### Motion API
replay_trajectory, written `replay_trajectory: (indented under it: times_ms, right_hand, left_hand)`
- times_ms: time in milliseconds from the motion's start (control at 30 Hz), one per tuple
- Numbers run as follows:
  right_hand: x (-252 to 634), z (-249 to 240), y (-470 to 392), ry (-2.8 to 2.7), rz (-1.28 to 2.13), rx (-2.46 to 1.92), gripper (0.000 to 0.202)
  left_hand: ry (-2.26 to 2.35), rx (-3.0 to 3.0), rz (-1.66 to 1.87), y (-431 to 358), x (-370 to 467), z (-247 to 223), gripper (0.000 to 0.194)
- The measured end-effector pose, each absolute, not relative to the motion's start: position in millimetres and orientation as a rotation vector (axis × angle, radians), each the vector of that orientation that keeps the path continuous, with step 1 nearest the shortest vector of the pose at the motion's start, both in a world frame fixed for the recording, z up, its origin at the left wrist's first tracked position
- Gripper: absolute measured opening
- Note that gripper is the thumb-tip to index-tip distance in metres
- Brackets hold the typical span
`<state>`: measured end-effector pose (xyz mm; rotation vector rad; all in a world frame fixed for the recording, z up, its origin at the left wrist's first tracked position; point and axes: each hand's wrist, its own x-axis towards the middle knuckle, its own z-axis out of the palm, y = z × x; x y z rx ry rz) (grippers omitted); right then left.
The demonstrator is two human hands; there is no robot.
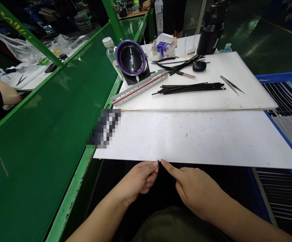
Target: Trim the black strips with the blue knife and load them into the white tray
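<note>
Left hand [142, 176] is pinching a small dark piece [159, 162] between thumb and fingers at the near edge of the white bench [198, 137]; I am not resolving its exact type. Right hand [196, 186] is pointing its index finger at the piece, other fingers curling under; I am unable to tell whether it is gripping anything. Farther back, on a white slab [254, 87], I am seeing thin black strips [191, 88] lying between a scale ruler [139, 88] and tweezers [228, 82]. A purple-rimmed round device [131, 57] is standing behind the ruler.
</note>
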<state>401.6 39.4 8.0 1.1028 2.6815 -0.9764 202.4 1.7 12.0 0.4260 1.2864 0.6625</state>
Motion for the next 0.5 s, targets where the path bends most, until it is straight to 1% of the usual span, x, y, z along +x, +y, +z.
replay_trajectory:
  times_ms: [67,133,333,500]
  right_hand:
    - [401,5,36,2.692,-0.866,1.109,0.068]
    - [402,3,34,2.702,-0.85,1.118,0.068]
    - [415,11,35,2.74,-1.161,1.217,0.068]
    - [418,13,37,2.664,-1.242,1.257,0.067]
  left_hand:
    - [1.282,0.417,0.662,0,202,12,0.031]
    - [1.275,0.403,0.662,-2,202,13,0.03]
    - [1.243,0.412,0.704,-14,204,23,0.025]
    - [1.249,0.39,0.754,-14,199,25,0.035]
